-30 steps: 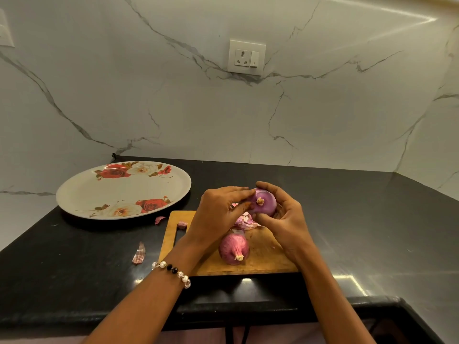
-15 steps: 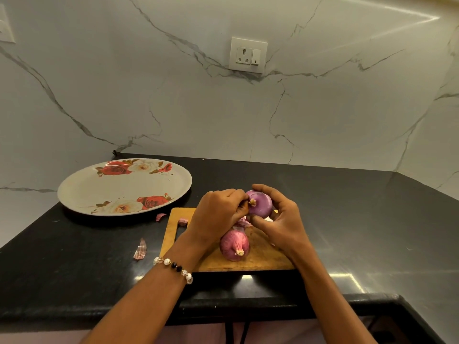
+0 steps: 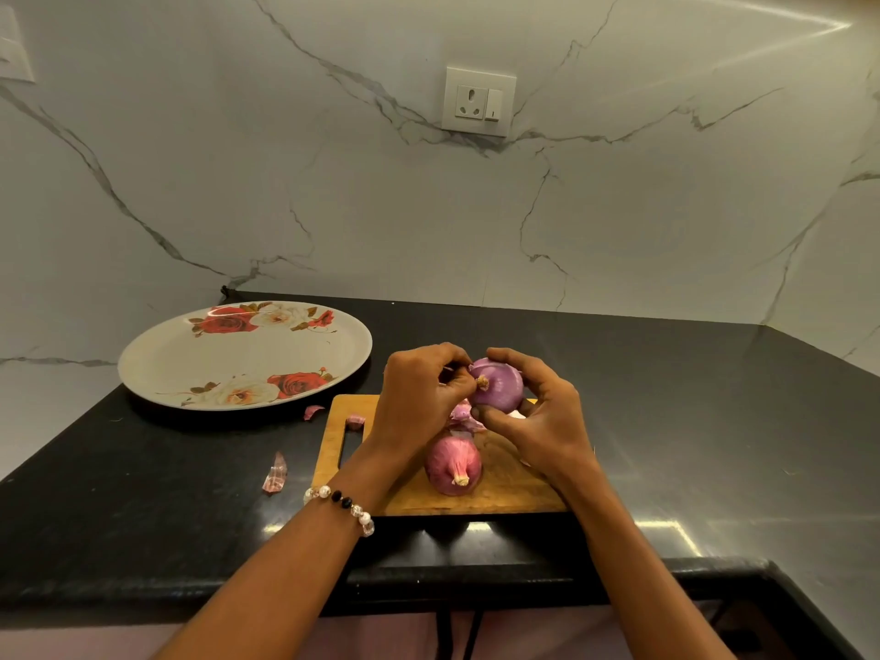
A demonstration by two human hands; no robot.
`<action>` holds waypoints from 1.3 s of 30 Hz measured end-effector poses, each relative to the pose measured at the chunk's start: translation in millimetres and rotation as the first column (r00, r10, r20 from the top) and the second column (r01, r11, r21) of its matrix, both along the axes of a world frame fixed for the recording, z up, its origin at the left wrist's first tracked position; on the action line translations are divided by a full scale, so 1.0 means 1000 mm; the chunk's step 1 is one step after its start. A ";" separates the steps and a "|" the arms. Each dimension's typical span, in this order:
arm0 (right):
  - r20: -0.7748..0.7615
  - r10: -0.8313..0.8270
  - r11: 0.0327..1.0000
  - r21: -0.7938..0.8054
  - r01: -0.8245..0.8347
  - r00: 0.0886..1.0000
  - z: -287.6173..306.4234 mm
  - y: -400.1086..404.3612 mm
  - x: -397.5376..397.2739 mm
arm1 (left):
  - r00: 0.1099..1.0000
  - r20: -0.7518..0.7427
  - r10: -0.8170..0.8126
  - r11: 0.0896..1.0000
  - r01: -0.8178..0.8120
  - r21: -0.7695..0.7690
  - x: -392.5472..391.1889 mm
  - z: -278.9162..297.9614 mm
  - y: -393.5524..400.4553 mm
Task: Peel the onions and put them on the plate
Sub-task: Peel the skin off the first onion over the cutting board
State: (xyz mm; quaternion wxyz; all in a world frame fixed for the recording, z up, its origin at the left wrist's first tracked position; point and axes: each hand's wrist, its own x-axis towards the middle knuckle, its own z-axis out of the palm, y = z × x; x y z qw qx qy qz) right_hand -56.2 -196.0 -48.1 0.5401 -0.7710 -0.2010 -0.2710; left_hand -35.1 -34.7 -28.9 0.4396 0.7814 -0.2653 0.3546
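onions first: you hold one purple onion (image 3: 497, 385) up above the far end of the wooden cutting board (image 3: 500, 488), clear of its surface. your right hand (image 3: 538, 421) wraps round it from the right and below, fingers curled over the top and thumb pressed against its lower side. your left hand (image 3: 424, 397) sits just to the left of it, fingers curled in, the tips pinching at the skin beside the pale root nub that faces you; whether a strip of skin is caught between them is too small to tell. a beaded bracelet (image 3: 340, 504) circles your left wrist.

a second onion (image 3: 455, 466), still in its reddish skin, lies on the board below your hands, root end pointing toward you. loose peels (image 3: 464, 416) lie heaped on the board between the two onions, partly hidden by your hands. a small scrap rests near the board's handle slot, another scrap (image 3: 313, 412) lies on the black counter (image 3: 714, 421) just off the board's corner, and a larger curl of skin (image 3: 276, 473) lies on the counter to the left of the board.

the flowered plate (image 3: 190, 364) sits on the counter, left of the board and near it, with no onion on it. a wall socket (image 3: 478, 101) is on the marble wall behind.
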 end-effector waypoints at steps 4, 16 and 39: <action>0.007 -0.009 1.000 0.004 0.009 1.000 0.000 0.000 0.000 | 0.989 -0.146 -0.005 0.991 -0.014 -0.133 -0.003 0.004 -0.002; -0.046 -0.009 1.000 0.024 0.010 0.999 0.002 0.000 -0.002 | 0.939 -0.341 -0.048 0.977 -0.026 -0.211 0.000 0.005 0.002; -0.092 0.029 0.974 0.228 -0.007 0.995 0.007 -0.001 -0.005 | 0.979 -0.204 0.028 0.990 -0.055 -0.130 0.007 0.002 0.001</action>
